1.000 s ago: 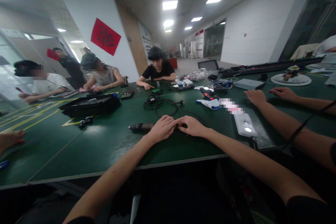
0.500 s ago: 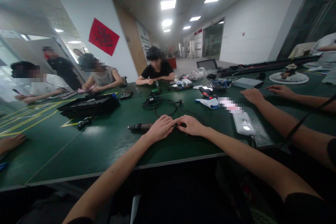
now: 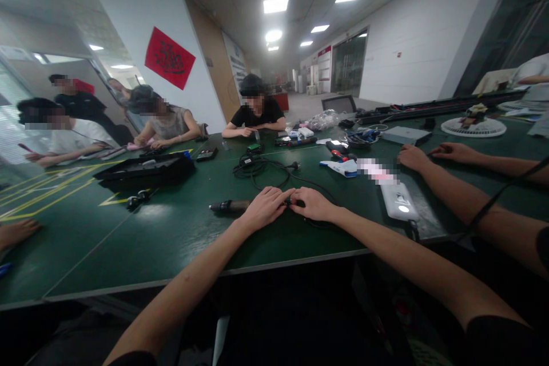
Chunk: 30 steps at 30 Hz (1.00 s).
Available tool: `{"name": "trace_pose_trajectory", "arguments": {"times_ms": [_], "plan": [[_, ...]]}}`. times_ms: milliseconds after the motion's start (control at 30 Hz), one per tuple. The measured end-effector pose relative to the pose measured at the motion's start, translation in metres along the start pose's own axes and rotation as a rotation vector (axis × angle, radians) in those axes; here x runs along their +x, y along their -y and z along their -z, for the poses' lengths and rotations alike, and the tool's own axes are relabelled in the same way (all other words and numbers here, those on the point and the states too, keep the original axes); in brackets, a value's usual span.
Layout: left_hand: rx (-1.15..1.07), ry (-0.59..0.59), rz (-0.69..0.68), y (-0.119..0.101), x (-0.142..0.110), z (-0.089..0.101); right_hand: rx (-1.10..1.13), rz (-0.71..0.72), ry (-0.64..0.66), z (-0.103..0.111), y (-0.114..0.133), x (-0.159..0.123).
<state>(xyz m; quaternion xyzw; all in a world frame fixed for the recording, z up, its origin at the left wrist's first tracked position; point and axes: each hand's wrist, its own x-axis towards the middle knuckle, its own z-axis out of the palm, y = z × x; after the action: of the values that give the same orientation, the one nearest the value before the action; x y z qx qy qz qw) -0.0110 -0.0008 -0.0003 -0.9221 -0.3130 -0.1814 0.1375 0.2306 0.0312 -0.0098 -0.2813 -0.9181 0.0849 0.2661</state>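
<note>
An electric screwdriver (image 3: 231,206) lies on the green table with its dark tip pointing left. My left hand (image 3: 266,207) is wrapped over its brown body, hiding the rear part from above. Close against it, my right hand (image 3: 314,204) is closed in a pinch at the screwdriver's back end, where a small dark part, seemingly the cable's connector, shows between the fingertips. The fingers of both hands meet there. A black cable (image 3: 278,167) with a plug lies in loops just beyond my hands.
A black tray (image 3: 143,170) lies to the left, with small dark parts (image 3: 138,200) nearer me. On the right are a white device with a glowing light (image 3: 398,201), a blue-and-white packet (image 3: 341,168) and a co-worker's hands (image 3: 414,157). Several people sit around the green table (image 3: 180,246).
My hands and the screwdriver stay almost in place. At the back left a standing person has shifted left. The co-worker's hands on the right have moved slightly.
</note>
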Motion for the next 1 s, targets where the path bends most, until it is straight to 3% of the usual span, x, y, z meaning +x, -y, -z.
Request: {"name": "trace_pose_trajectory", "arguments": {"times_ms": [233, 533, 800, 1000], "plan": [[0.021, -0.015, 0.063, 0.006, -0.011, 0.002, 0.003, 0.023, -0.001, 0.000, -0.001, 0.000], [-0.012, -0.019, 0.048, 0.008, -0.010, -0.009, -0.004, 0.040, -0.015, -0.004, -0.005, -0.001], [0.147, 0.009, -0.011, 0.012, -0.005, -0.013, -0.021, 0.043, -0.021, -0.004, -0.001, 0.000], [-0.026, -0.017, 0.018, 0.005, -0.009, 0.000, -0.018, 0.029, -0.022, -0.004, -0.002, 0.000]]}}
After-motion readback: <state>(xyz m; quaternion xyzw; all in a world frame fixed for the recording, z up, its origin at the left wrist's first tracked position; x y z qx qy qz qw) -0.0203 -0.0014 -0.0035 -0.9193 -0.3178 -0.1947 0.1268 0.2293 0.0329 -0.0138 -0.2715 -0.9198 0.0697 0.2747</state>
